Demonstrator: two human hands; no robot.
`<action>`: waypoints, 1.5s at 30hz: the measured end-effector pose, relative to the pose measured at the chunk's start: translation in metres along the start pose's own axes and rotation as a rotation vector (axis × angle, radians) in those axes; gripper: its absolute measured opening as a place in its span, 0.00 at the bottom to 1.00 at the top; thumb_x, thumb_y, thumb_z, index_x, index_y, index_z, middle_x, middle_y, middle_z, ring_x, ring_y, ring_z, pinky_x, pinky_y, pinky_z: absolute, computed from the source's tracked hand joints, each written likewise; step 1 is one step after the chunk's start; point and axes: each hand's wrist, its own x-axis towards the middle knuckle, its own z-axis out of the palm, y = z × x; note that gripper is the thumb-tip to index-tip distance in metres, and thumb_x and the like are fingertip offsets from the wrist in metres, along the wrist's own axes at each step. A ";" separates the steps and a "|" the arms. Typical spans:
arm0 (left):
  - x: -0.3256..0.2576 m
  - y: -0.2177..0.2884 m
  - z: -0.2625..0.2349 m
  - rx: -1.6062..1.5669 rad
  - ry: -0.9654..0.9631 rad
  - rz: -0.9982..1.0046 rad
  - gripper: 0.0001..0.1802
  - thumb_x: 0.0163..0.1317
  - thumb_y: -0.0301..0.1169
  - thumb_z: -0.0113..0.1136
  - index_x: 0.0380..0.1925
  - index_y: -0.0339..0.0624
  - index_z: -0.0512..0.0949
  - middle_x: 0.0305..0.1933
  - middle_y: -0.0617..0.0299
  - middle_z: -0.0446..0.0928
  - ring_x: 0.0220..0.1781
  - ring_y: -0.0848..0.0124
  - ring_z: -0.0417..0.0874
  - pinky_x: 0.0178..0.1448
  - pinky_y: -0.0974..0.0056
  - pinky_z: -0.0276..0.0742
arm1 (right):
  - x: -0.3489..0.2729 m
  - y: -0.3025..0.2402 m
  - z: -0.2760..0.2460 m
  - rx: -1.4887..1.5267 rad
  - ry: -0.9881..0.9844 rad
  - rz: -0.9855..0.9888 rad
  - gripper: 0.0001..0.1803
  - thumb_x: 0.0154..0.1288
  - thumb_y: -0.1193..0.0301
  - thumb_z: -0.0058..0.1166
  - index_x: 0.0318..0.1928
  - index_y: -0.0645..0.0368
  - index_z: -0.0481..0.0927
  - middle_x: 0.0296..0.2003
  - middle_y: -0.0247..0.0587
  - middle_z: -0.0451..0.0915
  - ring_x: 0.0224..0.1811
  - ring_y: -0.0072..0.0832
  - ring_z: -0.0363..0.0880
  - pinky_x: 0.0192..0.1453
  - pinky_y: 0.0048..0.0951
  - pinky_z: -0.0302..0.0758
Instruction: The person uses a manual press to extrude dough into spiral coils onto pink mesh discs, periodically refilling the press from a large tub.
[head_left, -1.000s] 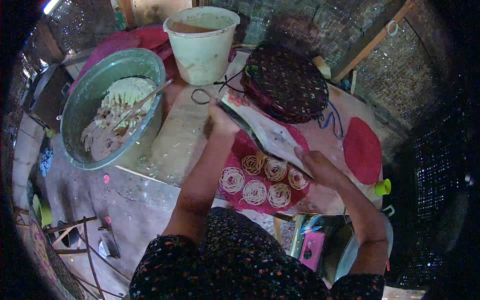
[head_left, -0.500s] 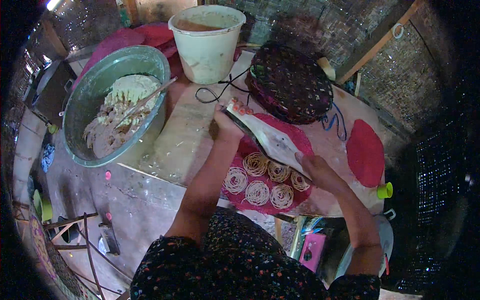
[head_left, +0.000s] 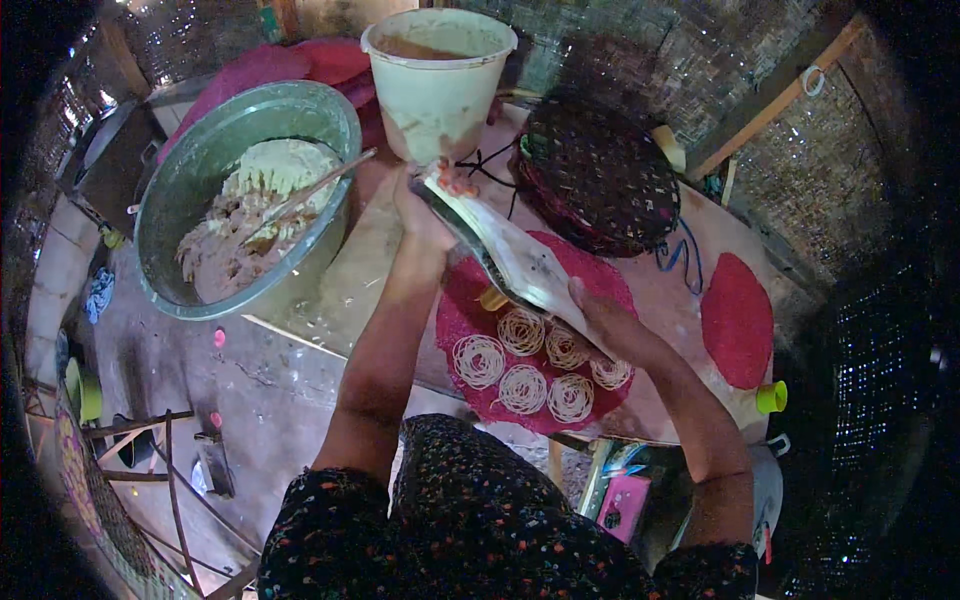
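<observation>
Both my hands grip a long noodle press (head_left: pixel 520 260), pale on top with a dark side, slanting above the table. My left hand (head_left: pixel 428 212) is closed round its far left end, fingertips curled over the top. My right hand (head_left: pixel 608 322) wraps the nearer right end. Under the press shows a short yellowish cylinder (head_left: pixel 492 298). Below lies a round red woven mat (head_left: pixel 465 325) bearing several coils of pale noodle strands (head_left: pixel 522 389). The press hides the tops of the farther coils and part of the mat.
Left stands a large green basin (head_left: pixel 150 245) holding dough (head_left: pixel 235 235) and a stick (head_left: pixel 318 190). A white bucket (head_left: pixel 435 105) and dark woven basket (head_left: pixel 600 175) stand at the back. Right are another red mat (head_left: pixel 737 320) and a yellow-green cup (head_left: pixel 771 397) at the table edge.
The press has shifted slightly left and away from me, with both hands still on it. The yellowish cylinder and more of the mat now show beneath it. The view has shifted a little.
</observation>
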 end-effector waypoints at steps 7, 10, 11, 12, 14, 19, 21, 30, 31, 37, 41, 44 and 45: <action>-0.002 0.016 -0.008 0.121 0.206 0.100 0.13 0.54 0.42 0.39 0.20 0.47 0.65 0.13 0.67 0.60 0.16 0.70 0.62 0.27 0.63 0.63 | 0.035 0.007 0.020 -0.034 0.237 -0.065 0.39 0.63 0.38 0.23 0.33 0.62 0.75 0.18 0.36 0.71 0.17 0.25 0.70 0.17 0.27 0.66; -0.012 0.022 0.005 0.115 0.094 0.103 0.14 0.55 0.43 0.43 0.18 0.48 0.65 0.12 0.69 0.60 0.15 0.73 0.61 0.25 0.66 0.63 | 0.034 0.013 0.014 -0.430 0.176 -0.515 0.39 0.64 0.40 0.25 0.36 0.65 0.75 0.17 0.39 0.71 0.18 0.28 0.71 0.19 0.29 0.68; -0.018 0.023 0.005 0.110 0.140 0.126 0.14 0.56 0.43 0.43 0.18 0.48 0.65 0.12 0.69 0.60 0.15 0.73 0.61 0.25 0.66 0.62 | 0.023 0.000 0.015 -0.284 0.115 -0.245 0.38 0.64 0.40 0.25 0.37 0.66 0.75 0.18 0.41 0.72 0.20 0.30 0.73 0.21 0.32 0.69; -0.023 0.021 0.006 0.103 0.185 0.146 0.15 0.57 0.44 0.42 0.18 0.48 0.65 0.12 0.69 0.60 0.15 0.73 0.61 0.24 0.66 0.62 | 0.015 -0.011 0.015 -0.138 0.058 0.028 0.38 0.64 0.41 0.26 0.38 0.66 0.75 0.19 0.43 0.73 0.21 0.32 0.74 0.23 0.34 0.70; -0.025 0.013 0.008 0.074 0.196 0.163 0.15 0.57 0.43 0.42 0.18 0.48 0.64 0.12 0.70 0.59 0.14 0.73 0.60 0.24 0.66 0.61 | 0.005 -0.022 0.009 -0.206 0.093 -0.021 0.38 0.65 0.41 0.26 0.37 0.67 0.75 0.19 0.45 0.73 0.21 0.33 0.74 0.25 0.36 0.70; -0.010 0.025 0.007 0.003 0.153 0.115 0.15 0.55 0.43 0.38 0.16 0.49 0.62 0.12 0.67 0.58 0.14 0.72 0.59 0.23 0.65 0.60 | 0.019 -0.023 0.009 -0.348 0.278 -0.230 0.38 0.65 0.42 0.25 0.32 0.67 0.76 0.19 0.47 0.73 0.19 0.34 0.73 0.27 0.39 0.70; -0.014 0.029 0.020 0.100 0.185 0.146 0.14 0.55 0.40 0.39 0.14 0.51 0.61 0.11 0.70 0.56 0.13 0.74 0.58 0.22 0.67 0.58 | 0.018 -0.033 0.017 -0.385 0.232 -0.074 0.39 0.66 0.43 0.24 0.28 0.67 0.77 0.18 0.50 0.74 0.20 0.36 0.74 0.29 0.40 0.70; -0.027 0.002 0.004 -0.004 0.290 0.090 0.15 0.54 0.44 0.34 0.17 0.49 0.62 0.10 0.68 0.54 0.11 0.73 0.55 0.22 0.66 0.57 | 0.021 0.006 0.008 -0.407 0.272 -0.008 0.39 0.66 0.44 0.24 0.26 0.68 0.77 0.18 0.56 0.74 0.23 0.46 0.75 0.35 0.45 0.70; -0.022 -0.001 0.001 -0.012 0.255 0.082 0.15 0.54 0.44 0.34 0.17 0.49 0.62 0.10 0.68 0.54 0.11 0.73 0.54 0.22 0.65 0.57 | 0.022 0.004 0.008 -0.412 0.269 -0.009 0.39 0.66 0.44 0.24 0.26 0.68 0.77 0.18 0.56 0.74 0.23 0.46 0.75 0.35 0.45 0.70; 0.003 -0.001 -0.014 0.113 -0.171 0.021 0.23 0.60 0.50 0.36 0.25 0.44 0.71 0.19 0.59 0.68 0.26 0.65 0.71 0.35 0.62 0.67 | 0.028 0.010 -0.001 -0.468 0.399 -0.103 0.36 0.67 0.45 0.27 0.31 0.67 0.77 0.23 0.55 0.76 0.29 0.45 0.76 0.41 0.44 0.69; -0.028 -0.007 -0.010 0.881 0.222 -0.138 0.34 0.64 0.57 0.27 0.46 0.39 0.72 0.42 0.55 0.76 0.43 0.62 0.76 0.55 0.59 0.66 | 0.026 0.032 -0.006 -0.185 0.414 -0.349 0.34 0.67 0.47 0.28 0.34 0.66 0.78 0.26 0.56 0.77 0.30 0.46 0.76 0.42 0.44 0.68; -0.055 -0.022 -0.026 1.440 0.077 -0.243 0.32 0.64 0.56 0.31 0.46 0.40 0.71 0.43 0.56 0.76 0.43 0.65 0.77 0.53 0.59 0.69 | 0.031 0.036 -0.008 -0.223 0.452 -0.421 0.33 0.68 0.49 0.28 0.36 0.66 0.77 0.27 0.55 0.78 0.30 0.45 0.75 0.41 0.43 0.68; -0.059 -0.026 -0.026 1.362 0.097 -0.468 0.31 0.64 0.55 0.33 0.47 0.39 0.71 0.44 0.56 0.76 0.43 0.66 0.77 0.52 0.59 0.70 | 0.031 0.034 -0.006 -0.234 0.490 -0.465 0.32 0.68 0.49 0.28 0.36 0.66 0.77 0.26 0.54 0.77 0.29 0.44 0.75 0.40 0.42 0.68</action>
